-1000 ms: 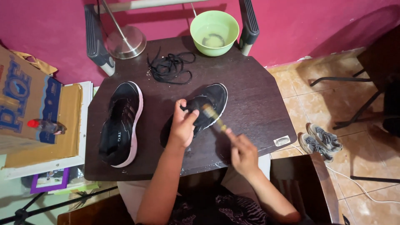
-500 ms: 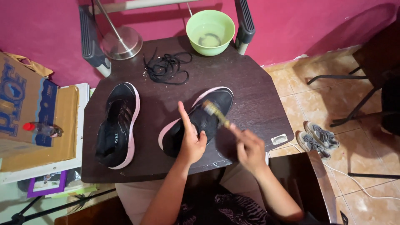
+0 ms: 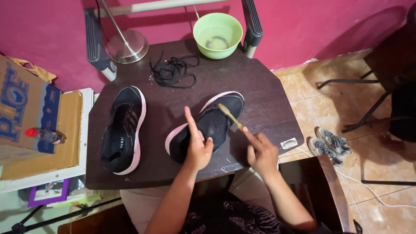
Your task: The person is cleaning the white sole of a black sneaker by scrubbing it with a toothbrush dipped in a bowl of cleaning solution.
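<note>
From the head camera, looking down, the left hand [image 3: 197, 147] is pressing on the heel end of a black fabric running shoe with a pale pink sole [image 3: 207, 125], fingers spread over its opening to pin it against the dark brown wooden table [image 3: 268, 99]. The shoe is lying at an angle near the table's front edge, toe pointing away from the person. The right hand [image 3: 261, 151] is clenching the handle of a slim yellowish brush [image 3: 230, 115], whose head is touching the upper near the toe.

The shoe looks light, and its upper is probably soft, giving way under the bristles, while the sole seems stiffer; the firmest hold is likely around the heel collar, where the left hand is now sitting. The wet-looking upper may be slippery.

A matching black shoe [image 3: 123, 130] is resting to the left, well apart. Loose black laces [image 3: 172, 71] are lying farther back, near a light green plastic bowl [image 3: 217, 29] holding some water at the table's far edge.
</note>
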